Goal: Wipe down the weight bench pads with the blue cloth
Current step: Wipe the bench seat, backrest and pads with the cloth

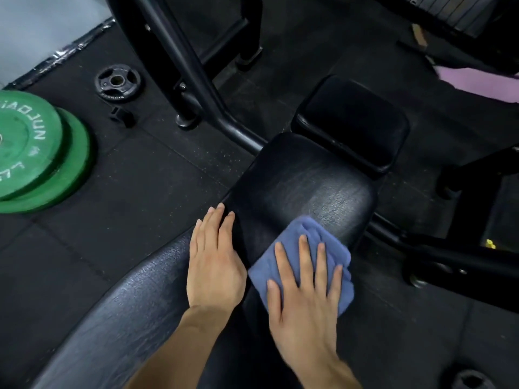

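Observation:
A black weight bench runs from the lower left to the upper right. Its long back pad (118,313) lies nearest me, the seat pad (303,186) is in the middle, and a small end pad (351,122) is farthest. The folded blue cloth (317,234) lies on the near right part of the seat pad. My right hand (306,293) presses flat on the cloth with fingers spread. My left hand (214,262) rests flat, fingers together, at the left edge where the seat pad meets the back pad; it holds nothing.
Two green plates (36,153) lie stacked on the rubber floor at the left, with a small black plate (117,82) behind them. Black rack tubes (182,60) stand beyond the bench. The bench frame (449,254) extends to the right. A purple mat (477,85) lies at the far right.

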The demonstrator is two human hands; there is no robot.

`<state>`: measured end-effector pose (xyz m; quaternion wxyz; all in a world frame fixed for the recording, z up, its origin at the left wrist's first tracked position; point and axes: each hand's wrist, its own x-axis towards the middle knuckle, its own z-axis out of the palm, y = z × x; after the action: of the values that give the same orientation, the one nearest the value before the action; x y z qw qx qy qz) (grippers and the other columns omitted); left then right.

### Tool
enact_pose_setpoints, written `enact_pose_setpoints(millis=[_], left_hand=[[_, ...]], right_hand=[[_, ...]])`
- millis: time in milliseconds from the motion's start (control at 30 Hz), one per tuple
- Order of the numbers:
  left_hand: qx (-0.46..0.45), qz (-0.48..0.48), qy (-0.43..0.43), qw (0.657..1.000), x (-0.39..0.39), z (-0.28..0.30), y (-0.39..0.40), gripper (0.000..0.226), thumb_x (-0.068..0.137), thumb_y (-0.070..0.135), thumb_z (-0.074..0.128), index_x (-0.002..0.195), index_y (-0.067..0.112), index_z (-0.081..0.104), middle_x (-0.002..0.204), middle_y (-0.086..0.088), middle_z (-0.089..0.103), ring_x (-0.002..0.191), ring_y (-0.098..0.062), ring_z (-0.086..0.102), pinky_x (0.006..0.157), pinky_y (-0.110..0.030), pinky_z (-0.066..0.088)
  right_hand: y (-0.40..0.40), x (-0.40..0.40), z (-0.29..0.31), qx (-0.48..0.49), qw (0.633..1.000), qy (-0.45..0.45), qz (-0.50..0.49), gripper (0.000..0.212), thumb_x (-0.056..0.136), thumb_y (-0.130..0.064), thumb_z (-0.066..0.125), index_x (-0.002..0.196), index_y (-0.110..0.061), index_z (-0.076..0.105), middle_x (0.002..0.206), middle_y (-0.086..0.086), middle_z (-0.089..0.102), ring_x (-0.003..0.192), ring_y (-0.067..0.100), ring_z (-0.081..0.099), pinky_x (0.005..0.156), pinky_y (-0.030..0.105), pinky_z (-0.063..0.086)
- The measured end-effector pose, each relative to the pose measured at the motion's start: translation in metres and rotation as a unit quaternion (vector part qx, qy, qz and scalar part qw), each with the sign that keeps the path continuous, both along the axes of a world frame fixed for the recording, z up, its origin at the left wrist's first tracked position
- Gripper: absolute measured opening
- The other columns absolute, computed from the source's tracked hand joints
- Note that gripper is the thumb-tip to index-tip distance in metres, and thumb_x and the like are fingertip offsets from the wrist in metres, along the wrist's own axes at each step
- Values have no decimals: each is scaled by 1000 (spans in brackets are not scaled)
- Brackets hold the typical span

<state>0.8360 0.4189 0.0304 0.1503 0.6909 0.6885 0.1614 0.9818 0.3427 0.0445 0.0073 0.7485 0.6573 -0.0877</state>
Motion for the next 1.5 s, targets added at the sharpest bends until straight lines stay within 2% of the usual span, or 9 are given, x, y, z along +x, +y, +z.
enact_pose_setpoints(millis=[167, 367, 500, 700, 933, 1067, 1167, 1400, 1500], left_hand=[[3, -6, -4, 1000, -1, 0, 0, 64, 87, -1, 30, 150, 6, 43, 164, -8, 33, 157, -22, 21, 129, -45, 18], [1, -1, -3, 1000, 0, 0, -1, 65, 86, -3, 37, 150, 6, 44, 165, -7, 33, 157, -21, 21, 129, -45, 17], [3, 5, -7, 1000, 0, -1, 0, 64, 87, -4, 38, 150, 6, 44, 164, -7, 33, 157, -22, 21, 129, -45, 17], [6, 0, -11, 1000, 0, 0, -2, 63, 88, -2, 39, 151, 6, 43, 164, -9, 33, 157, -23, 21, 129, -45, 17], [16, -19, -15, 1000, -2, 1, -4, 63, 89, 2, 37, 152, 5, 39, 165, -11, 31, 157, -25, 20, 130, -45, 14], [4, -25, -35, 999, -5, 1, -3, 63, 91, -3, 41, 154, 5, 38, 166, -12, 29, 158, -25, 18, 131, -42, 9], [-17, -45, -48, 998, -10, 7, -3, 62, 93, -4, 42, 154, 3, 37, 167, -14, 26, 158, -26, 16, 131, -42, 7], [-14, -137, -38, 990, -63, 18, -64, 50, 102, 11, 43, 152, 5, 42, 164, -6, 37, 156, -19, 24, 129, -44, 17], [-4, -164, 27, 986, -99, 10, -102, 53, 102, 24, 34, 150, 6, 46, 164, -7, 38, 155, -21, 27, 126, -48, 22]], right_hand=[[6, 29, 0, -10, 999, -3, 52, 58, 105, -45, 24, 162, -32, 25, 174, 7, 7, 160, 29, 2, 122, 66, 18], [112, 96, -5, -7, 996, -4, -93, 60, 104, -51, 7, 163, -39, 12, 174, 3, -1, 160, 32, -5, 124, 65, 7], [123, 88, -8, 17, 991, 7, -131, 62, 102, -52, 8, 163, -38, 10, 174, 3, -3, 159, 32, -8, 124, 66, 3], [93, 65, -9, 8, 989, 25, -142, 59, 106, -50, 17, 163, -38, 7, 174, 1, -8, 159, 30, -13, 125, 65, -2], [10, 6, -8, 23, 994, 6, -110, 58, 107, -47, 23, 163, -33, 19, 174, 7, 4, 160, 33, -1, 124, 66, 12], [-30, -21, -9, 11, 995, -8, -102, 59, 106, -46, 22, 163, -33, 17, 174, 7, 1, 160, 30, 1, 125, 63, 11], [-57, -40, -7, 8, 996, -5, -94, 60, 105, -45, 22, 163, -32, 21, 174, 8, 6, 160, 30, 4, 124, 64, 13], [-109, -78, -3, 19, 996, -6, -84, 62, 102, -42, 30, 162, -27, 24, 173, 11, 11, 159, 34, 13, 121, 66, 22], [-124, -92, -3, 23, 996, -7, -88, 63, 100, -40, 33, 161, -24, 29, 171, 13, 17, 156, 37, 21, 118, 67, 27]])
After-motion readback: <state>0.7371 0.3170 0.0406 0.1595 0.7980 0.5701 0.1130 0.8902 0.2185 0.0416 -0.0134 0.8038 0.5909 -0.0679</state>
